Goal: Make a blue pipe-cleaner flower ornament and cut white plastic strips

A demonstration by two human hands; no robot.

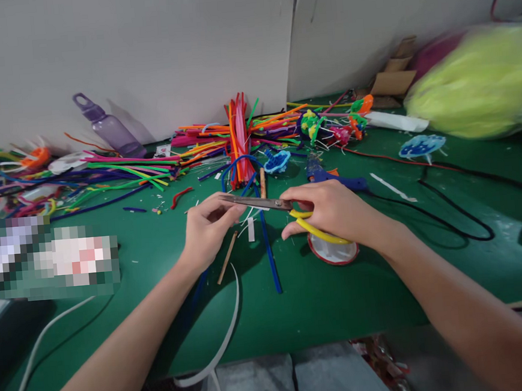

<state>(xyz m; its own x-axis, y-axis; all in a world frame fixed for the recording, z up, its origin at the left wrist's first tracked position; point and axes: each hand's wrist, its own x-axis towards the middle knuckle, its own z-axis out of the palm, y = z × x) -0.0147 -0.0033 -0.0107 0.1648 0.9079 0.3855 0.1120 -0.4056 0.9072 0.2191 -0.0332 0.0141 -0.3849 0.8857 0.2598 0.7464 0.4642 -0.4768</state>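
Note:
My right hand [329,208] grips yellow-handled scissors [273,203], whose blades point left to the fingers of my left hand [207,230]. That left hand is pinched closed at the blade tips; what it holds is too small to make out. Thin white strands [250,215] show by the blades. Below lie a small white piece [251,229], a brown stick [227,258] and a blue pipe cleaner [270,255]. Under the scissors handles sits a round red-rimmed dish [335,253].
Piled pipe cleaners [241,137] spread along the back of the green table [342,309]. A purple bottle [114,132] leans at the wall. A blue glue gun [339,180] with a black cord lies right; a yellow-green bag [473,82] stands behind. A white strip [227,337] curls over the front edge.

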